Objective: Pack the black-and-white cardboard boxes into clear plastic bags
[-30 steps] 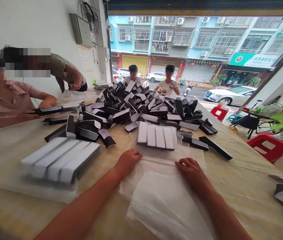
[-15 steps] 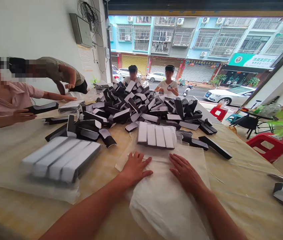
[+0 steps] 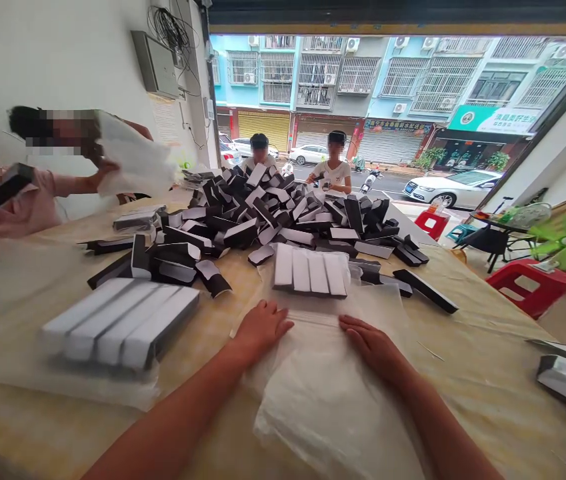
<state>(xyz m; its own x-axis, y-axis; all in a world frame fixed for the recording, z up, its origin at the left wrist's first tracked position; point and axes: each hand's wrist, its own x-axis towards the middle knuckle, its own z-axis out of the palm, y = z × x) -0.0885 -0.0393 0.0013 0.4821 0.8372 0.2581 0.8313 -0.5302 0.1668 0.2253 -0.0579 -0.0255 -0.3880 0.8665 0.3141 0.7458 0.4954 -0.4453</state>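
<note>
A stack of clear plastic bags [image 3: 327,400] lies on the table in front of me. My left hand [image 3: 261,328] rests on the stack's upper left part, fingers together and pressing down. My right hand [image 3: 371,343] lies flat on its upper right part, fingers stretched out. Just beyond my fingers, a row of several white-faced black boxes [image 3: 310,272] sits inside a clear bag. A second bagged row of the same boxes [image 3: 123,323] lies to my left.
A big heap of black and white boxes [image 3: 273,213] fills the table's middle. Co-workers sit at the left and far end; one at the left lifts a clear bag [image 3: 133,160]. A yellow cloth [image 3: 483,347] covers the table. Red stools [image 3: 533,287] stand at right.
My hands shifted slightly on the bag stack, spreading then drawing the fingers back in. A co-worker at the left raised a clear bag, and another lifted a black box.
</note>
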